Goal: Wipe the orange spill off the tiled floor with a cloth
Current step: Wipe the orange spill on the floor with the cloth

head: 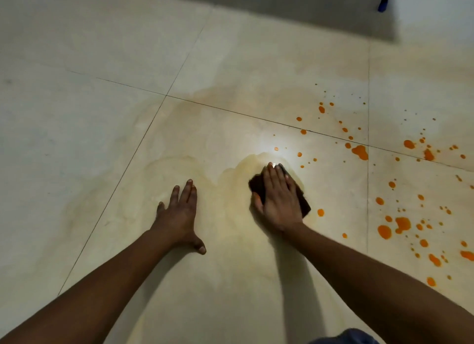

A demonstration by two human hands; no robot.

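Your right hand lies flat and open on a dark cloth just right of the frame's centre, fingers together and straight, palm pressing the cloth to the tiled floor rather than gripping it. Your left hand rests bare on the tile to the left of it, fingers spread, holding nothing and bracing your weight. A pale yellowish film spreads around both hands across the middle of the frame, while the orange spill dots the right side, from droplets in the upper right down to larger blots at the lower right edge. The cloth sits well apart from most of those drops, so the bulk of the job looks unfinished. Keep your palm weight over the cloth's centre and sweep rightward in overlapping passes, drawing drops inward instead of pushing them outward. Fold to a cleaner face once it smears; otherwise the film likely widens. A blue-tipped furniture leg stands at the top right.
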